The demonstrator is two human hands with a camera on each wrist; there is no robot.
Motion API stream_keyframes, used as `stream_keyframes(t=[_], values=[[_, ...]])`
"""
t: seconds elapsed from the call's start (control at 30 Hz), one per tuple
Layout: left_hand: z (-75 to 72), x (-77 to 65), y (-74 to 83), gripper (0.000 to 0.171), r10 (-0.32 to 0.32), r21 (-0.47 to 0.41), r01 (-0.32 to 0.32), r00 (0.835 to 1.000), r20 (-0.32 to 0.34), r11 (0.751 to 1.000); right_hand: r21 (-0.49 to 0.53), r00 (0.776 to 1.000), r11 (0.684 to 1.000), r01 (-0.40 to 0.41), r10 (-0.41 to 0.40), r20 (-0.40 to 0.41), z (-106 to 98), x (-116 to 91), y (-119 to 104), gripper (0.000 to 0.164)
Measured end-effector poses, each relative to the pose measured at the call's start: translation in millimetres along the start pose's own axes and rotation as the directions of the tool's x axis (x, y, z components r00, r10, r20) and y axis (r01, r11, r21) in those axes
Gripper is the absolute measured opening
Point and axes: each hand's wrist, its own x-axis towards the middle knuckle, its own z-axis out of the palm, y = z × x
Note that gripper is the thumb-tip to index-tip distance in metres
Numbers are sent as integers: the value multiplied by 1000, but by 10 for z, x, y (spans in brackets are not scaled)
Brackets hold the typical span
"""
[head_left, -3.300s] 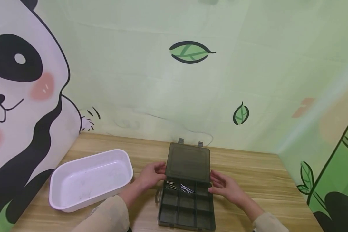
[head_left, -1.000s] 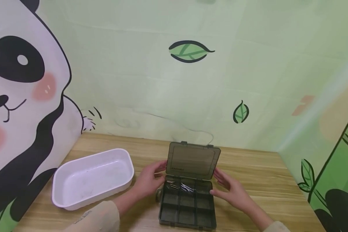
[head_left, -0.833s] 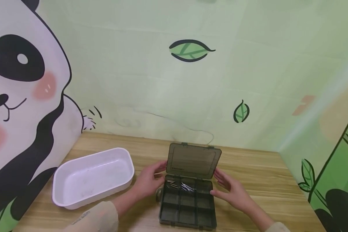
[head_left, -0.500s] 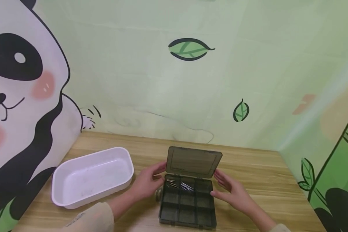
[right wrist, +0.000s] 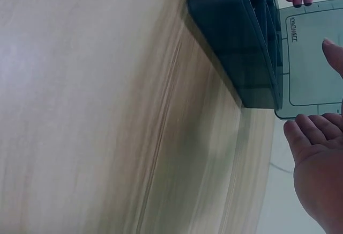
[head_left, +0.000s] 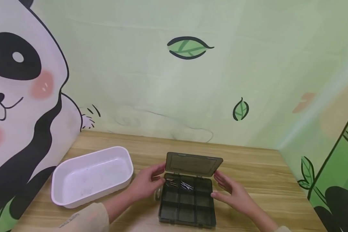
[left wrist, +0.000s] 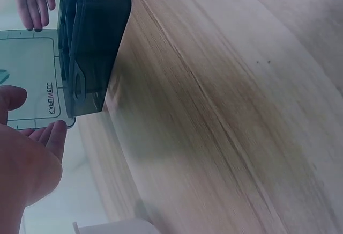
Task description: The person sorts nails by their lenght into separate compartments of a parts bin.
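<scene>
A dark translucent compartment box (head_left: 187,204) lies on the table with its hinged lid (head_left: 192,163) raised and leaning forward over the back row. Thin brass-coloured pieces (head_left: 172,183) fill part of the back left compartment, and silvery pins (head_left: 187,186) lie in the one beside it. My left hand (head_left: 148,182) has its fingers at the back of the lid's left edge, thumb apart from it. On the other side, my right hand (head_left: 232,192) supports the right edge with extended fingers (right wrist: 300,130). Neither thumb presses on the lid in the wrist views.
A white plastic basin (head_left: 92,175) stands on the wooden table (head_left: 249,167) left of the box, close to my left forearm. Behind the table rises a wall cloth (head_left: 133,74) with panda and leaf prints. A carry loop (left wrist: 79,83) sticks out from the box's left side.
The lid, leaning back at first, has swung up and now tilts forward toward the compartments, its top edge lower and nearer. Both hands have stayed at its sides.
</scene>
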Motion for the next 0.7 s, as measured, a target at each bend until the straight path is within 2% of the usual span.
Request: stream_keyframes(t=[0.23, 0.4, 0.53, 0.7], values=[[-16, -63, 13, 60, 3, 23, -3, 1000, 12, 1000, -16, 999, 999, -27, 28, 22, 8, -65, -58, 82], [-23, -125, -82, 62, 66, 36, -67, 997, 41, 997, -67, 1000, 998, -16, 17, 15, 47, -129, -52, 83], [1, -159, -114, 64, 72, 28, -73, 996, 48, 997, -120, 1000, 993, 1, -2, -12, 100, -178, -20, 85], [23, -201, -148, 65, 113, 6, -113, 992, 56, 994, -165, 999, 986, 2, -8, -35, 146, -228, 0, 87]])
